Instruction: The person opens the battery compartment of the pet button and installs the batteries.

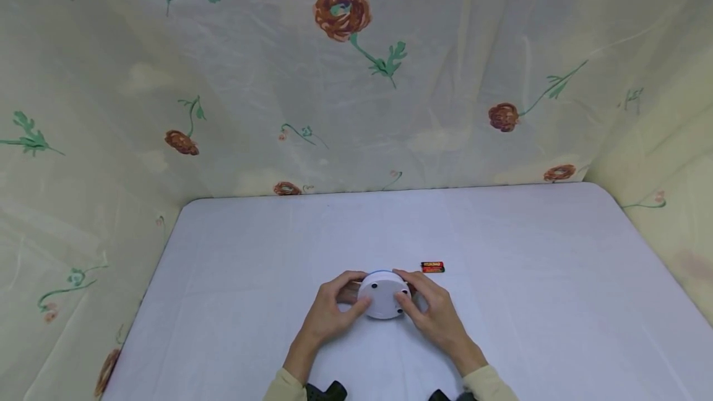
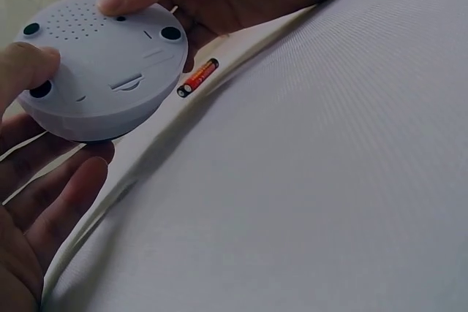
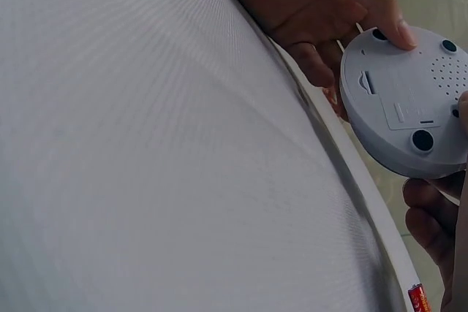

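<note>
Between my two hands is a round white device [image 1: 384, 299], its underside turned up. In the left wrist view the device [image 2: 110, 63] shows dark round feet, a cluster of small holes and a slotted battery cover. My left hand [image 1: 332, 307] grips its left side, thumb on the underside and fingers beneath. My right hand [image 1: 438, 313] holds the opposite side, its thumb also on the underside. The device's far face is hidden. Just beyond the right hand, two small red-and-black batteries [image 1: 432, 267] lie side by side on the table.
A white cloth covers the table [image 1: 250, 252]. Flower-patterned curtains [image 1: 434, 67] hang behind it and along both sides. Dark straps or mounts [image 1: 328, 391] show near the wrists at the bottom edge of the head view.
</note>
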### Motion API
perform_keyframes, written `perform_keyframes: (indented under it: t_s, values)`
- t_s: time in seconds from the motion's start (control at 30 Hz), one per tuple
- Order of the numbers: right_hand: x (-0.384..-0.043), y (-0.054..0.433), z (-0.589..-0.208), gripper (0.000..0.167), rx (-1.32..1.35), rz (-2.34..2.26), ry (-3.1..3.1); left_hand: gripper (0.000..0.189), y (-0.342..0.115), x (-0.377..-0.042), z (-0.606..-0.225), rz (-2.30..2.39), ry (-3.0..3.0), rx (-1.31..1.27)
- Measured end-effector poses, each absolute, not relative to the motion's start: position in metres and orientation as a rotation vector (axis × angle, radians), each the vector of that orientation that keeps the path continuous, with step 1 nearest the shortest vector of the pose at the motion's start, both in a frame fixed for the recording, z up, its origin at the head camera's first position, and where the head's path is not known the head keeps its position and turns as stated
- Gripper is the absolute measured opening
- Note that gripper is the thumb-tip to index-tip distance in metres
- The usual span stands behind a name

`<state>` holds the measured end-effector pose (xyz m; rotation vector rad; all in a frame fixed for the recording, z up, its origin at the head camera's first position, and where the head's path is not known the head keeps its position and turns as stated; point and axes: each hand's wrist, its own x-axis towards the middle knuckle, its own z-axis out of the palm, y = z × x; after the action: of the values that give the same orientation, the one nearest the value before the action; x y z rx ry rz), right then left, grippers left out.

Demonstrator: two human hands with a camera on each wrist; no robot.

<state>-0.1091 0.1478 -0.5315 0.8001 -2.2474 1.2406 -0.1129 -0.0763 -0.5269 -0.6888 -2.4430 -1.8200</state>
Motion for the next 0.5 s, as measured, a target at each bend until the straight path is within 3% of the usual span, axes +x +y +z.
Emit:
perform_keyframes:
  t_s: [0.33, 0.5]
  values:
    - [-0.108, 0.148, -0.531, 0.05, 0.772, 1.316, -2.314, 0.031, -0.076, -0.104, -0.492, -1.904, -2.458, -0.635]
    - [-0.109, 0.148, -0.532, 0.068, 0.797, 1.422, -2.33, 0.032, -0.077, -0.104, -0.494, -1.923, -2.468, -0.524]
